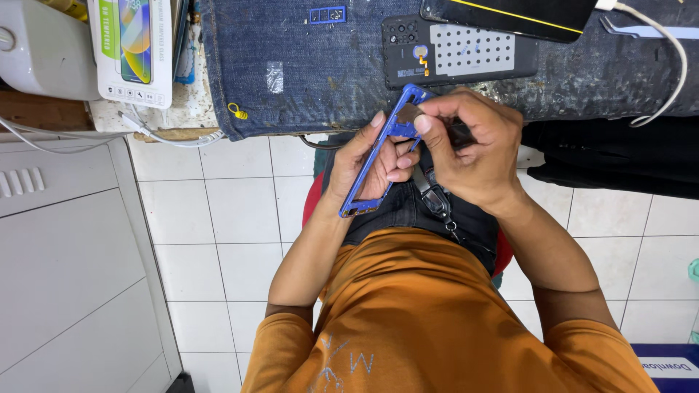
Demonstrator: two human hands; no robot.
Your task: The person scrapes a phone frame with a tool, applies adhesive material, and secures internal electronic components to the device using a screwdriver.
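Blue phone frame [378, 156] is held above the lap, just in front of the denim-covered bench edge [306, 73]. It is judged thin, light, fairly stiff but easily bent or snapped; best gripped along the long side rails, not the corners. Left hand [364, 164] is wrapped behind it, fingers closed on one rail. Right hand [473, 149] is pinched at the frame's top end, thumb & forefinger pressed together; what's nipped can't be told. On the bench an opened phone body [459, 51] is laid, w/ a white cable [673, 73] nearby & a screen-protector box [131, 51] further left.
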